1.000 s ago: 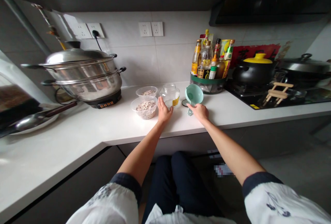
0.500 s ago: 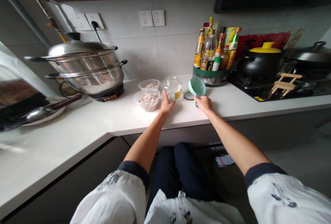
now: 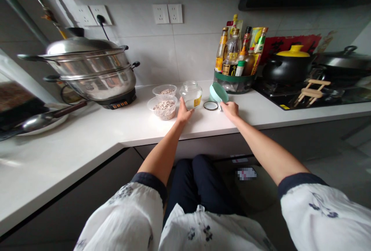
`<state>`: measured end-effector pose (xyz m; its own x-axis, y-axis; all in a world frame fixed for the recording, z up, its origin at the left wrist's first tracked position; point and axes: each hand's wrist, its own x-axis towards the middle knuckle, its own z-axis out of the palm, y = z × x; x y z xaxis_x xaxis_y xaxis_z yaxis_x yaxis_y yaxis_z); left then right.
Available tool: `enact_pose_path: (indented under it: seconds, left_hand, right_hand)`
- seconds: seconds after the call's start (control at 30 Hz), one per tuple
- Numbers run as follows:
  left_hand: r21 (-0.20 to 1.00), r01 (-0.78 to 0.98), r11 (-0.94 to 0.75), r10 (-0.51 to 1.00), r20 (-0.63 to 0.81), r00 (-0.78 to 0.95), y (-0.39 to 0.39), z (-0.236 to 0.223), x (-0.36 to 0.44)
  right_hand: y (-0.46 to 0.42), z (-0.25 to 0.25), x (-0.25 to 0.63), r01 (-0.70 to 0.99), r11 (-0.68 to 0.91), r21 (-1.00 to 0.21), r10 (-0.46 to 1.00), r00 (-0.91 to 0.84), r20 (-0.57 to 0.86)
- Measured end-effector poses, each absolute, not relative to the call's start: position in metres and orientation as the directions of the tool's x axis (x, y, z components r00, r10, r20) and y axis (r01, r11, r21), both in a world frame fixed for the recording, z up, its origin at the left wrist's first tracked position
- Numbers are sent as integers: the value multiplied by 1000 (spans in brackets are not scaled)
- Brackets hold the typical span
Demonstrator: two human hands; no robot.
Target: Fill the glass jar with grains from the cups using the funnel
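Observation:
My left hand rests against the near side of an open clear glass jar with a yellow label, fingers together and touching it. My right hand is closed on the handle of a teal funnel, held tilted just above the white counter. The jar's round lid lies flat between the two hands. Left of the jar stand two clear plastic bowls of seeds, one behind the other.
A steel steamer pot sits on an induction plate at the left, with a ladle on a plate nearer. A green rack of sauce bottles stands behind the funnel. A black pot with yellow lid is on the hob.
The funnel has been lifted and tipped, uncovering the lid on the counter. My left hand stays at the jar. The camera has dipped and shifted slightly.

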<state>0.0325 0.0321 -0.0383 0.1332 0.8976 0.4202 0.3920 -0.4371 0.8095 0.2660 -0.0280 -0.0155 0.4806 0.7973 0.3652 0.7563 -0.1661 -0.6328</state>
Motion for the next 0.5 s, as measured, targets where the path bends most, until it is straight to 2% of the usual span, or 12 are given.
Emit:
enact_pose_path:
  seconds: [0.5]
  left_hand:
    - [825, 415, -383, 922, 366, 124, 26, -30, 33]
  right_hand:
    - [-17, 43, 282, 797, 44, -603, 821, 314, 476]
